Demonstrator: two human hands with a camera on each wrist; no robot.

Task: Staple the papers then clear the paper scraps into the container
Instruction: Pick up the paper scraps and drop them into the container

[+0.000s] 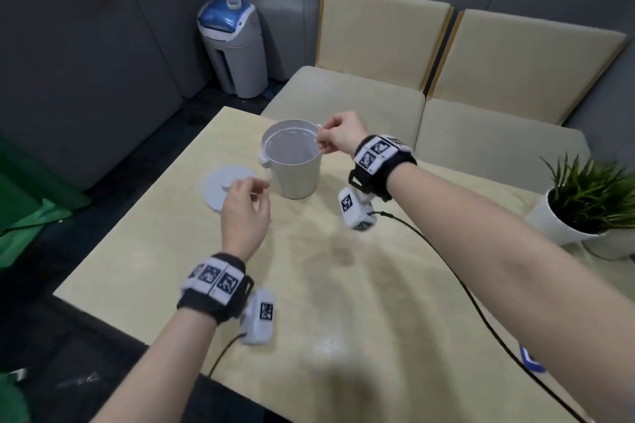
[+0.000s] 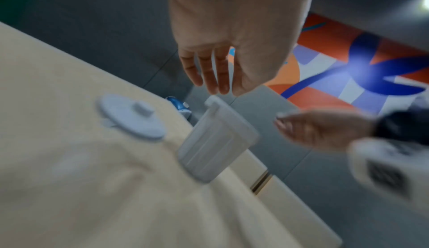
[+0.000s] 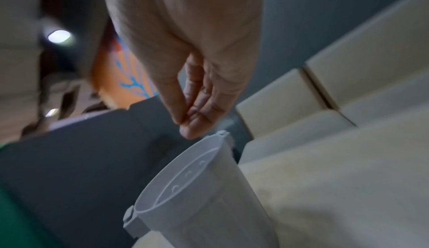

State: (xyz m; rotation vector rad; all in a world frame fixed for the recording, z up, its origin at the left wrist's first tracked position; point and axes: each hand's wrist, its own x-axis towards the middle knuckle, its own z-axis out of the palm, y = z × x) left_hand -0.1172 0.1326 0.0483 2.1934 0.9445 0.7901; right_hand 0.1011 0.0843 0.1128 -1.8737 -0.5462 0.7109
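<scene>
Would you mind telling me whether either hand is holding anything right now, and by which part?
Left hand holds nothing. Right hand has its fingers pinched over the container; any scrap cannot be told.

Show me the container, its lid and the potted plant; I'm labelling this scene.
container point(image 1: 298, 178): head view, on its outer front wall.
lid point(image 2: 132, 117): left wrist view, on its flat top beside the knob.
potted plant point(image 1: 556, 220): head view, on the white pot's side.
</scene>
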